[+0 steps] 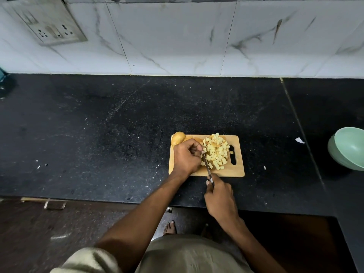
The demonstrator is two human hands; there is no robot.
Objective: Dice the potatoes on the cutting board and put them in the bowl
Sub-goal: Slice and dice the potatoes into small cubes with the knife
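Right hand (219,198) grips knife (206,164); left hand (186,157) apparently steadies potato dice (216,152).

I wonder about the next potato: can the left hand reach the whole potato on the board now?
Probably yes: the whole potato lies just beyond the left hand on the cutting board, nothing between them, but that hand must first release its piece.

Short beige sleeve (86,261), bare forearms, khaki garment (187,255), 1 bare foot (170,227)
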